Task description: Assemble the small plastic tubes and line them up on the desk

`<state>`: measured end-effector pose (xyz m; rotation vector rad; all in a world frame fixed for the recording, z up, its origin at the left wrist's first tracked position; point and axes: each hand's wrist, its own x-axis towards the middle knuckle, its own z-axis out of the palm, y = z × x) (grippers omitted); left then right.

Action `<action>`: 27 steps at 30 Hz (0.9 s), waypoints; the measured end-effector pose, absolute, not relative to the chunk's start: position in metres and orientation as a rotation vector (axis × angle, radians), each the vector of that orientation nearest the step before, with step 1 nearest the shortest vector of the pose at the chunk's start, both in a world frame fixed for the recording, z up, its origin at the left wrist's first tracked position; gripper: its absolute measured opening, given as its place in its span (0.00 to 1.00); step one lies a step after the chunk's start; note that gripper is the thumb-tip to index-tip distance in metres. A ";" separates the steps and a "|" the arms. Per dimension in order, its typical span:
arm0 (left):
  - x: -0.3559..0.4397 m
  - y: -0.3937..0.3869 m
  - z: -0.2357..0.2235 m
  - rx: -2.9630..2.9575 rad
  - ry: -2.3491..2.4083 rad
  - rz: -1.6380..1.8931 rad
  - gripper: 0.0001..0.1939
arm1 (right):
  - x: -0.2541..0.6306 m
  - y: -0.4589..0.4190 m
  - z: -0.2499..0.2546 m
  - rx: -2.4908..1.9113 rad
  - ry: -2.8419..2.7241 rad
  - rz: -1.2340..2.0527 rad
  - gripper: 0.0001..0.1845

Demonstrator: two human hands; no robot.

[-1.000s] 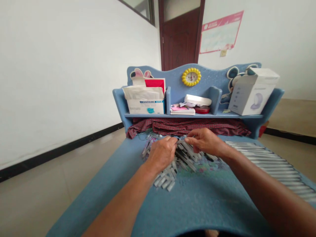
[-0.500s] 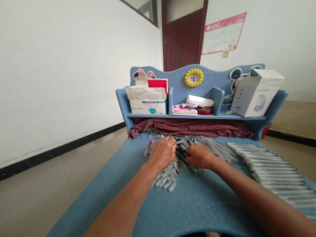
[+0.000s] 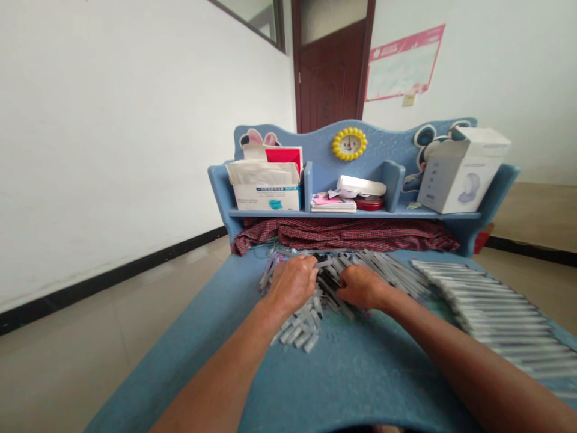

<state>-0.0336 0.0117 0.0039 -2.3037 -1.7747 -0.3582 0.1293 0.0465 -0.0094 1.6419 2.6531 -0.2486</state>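
A loose heap of slim grey-and-white plastic tubes [image 3: 297,331] lies crisscrossed on a blue padded surface [image 3: 351,385]. My left hand [image 3: 293,284] rests curled on the heap's left part, with one tube [image 3: 323,263] poking out past its fingertips. Just to the right, my right hand [image 3: 360,287] presses its fingers into the heap. Whether either hand grips a tube is hidden by the fingers. Farther right, many similar tubes form a neat side-by-side row [image 3: 500,319].
Behind the heap lies a red plaid cloth [image 3: 342,236] below a blue shelf [image 3: 351,213]. The shelf holds a face-mask box [image 3: 265,198], papers, and a white carton [image 3: 460,177]. Beyond the surface's left edge is a tiled floor [image 3: 90,367].
My right hand has dropped lower and closer to me since the oldest frame, and more tubes now show spread across the heap's far right. The view has shifted slightly.
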 end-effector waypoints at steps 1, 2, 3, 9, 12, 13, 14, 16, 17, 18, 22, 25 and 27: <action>-0.034 0.012 0.003 -2.305 -1.775 -0.360 0.11 | 0.129 0.046 -0.010 1.654 2.657 -0.257 0.15; -0.034 0.013 0.003 -2.305 -1.773 -0.363 0.11 | 0.128 0.046 -0.011 1.670 2.660 -0.259 0.16; -0.034 0.013 0.002 -2.303 -1.770 -0.366 0.11 | 0.127 0.046 -0.012 1.689 2.657 -0.254 0.16; -0.035 0.014 0.000 -2.314 -1.762 -0.336 0.10 | 0.127 0.054 -0.014 1.745 2.672 -0.181 0.15; -0.040 0.016 0.002 -2.299 -1.786 -0.331 0.10 | 0.141 0.062 -0.005 1.774 2.774 -0.262 0.14; -0.043 0.017 0.002 -2.284 -1.803 -0.332 0.09 | 0.147 0.065 0.000 1.774 2.820 -0.333 0.14; -0.045 0.018 0.003 -2.264 -1.823 -0.336 0.09 | 0.154 0.067 0.004 1.763 2.868 -0.418 0.14; -0.051 0.019 0.005 -2.206 -1.871 -0.354 0.09 | 0.166 0.071 0.012 1.745 2.949 -0.589 0.14; -0.053 0.020 0.006 -2.171 -1.897 -0.366 0.09 | 0.171 0.073 0.014 1.736 2.976 -0.667 0.14; -0.056 0.020 0.007 -2.138 -1.921 -0.378 0.10 | 0.176 0.074 0.016 1.722 2.996 -0.733 0.14; -0.063 0.022 0.010 -2.004 -2.017 -0.389 0.10 | 0.185 0.076 0.018 1.639 3.043 -0.906 0.13; -0.067 0.023 0.010 -1.938 -2.065 -0.367 0.10 | 0.185 0.076 0.018 1.597 3.067 -0.945 0.13; -0.069 0.024 0.009 -1.930 -2.078 -0.347 0.10 | 0.184 0.075 0.018 1.575 3.080 -0.940 0.13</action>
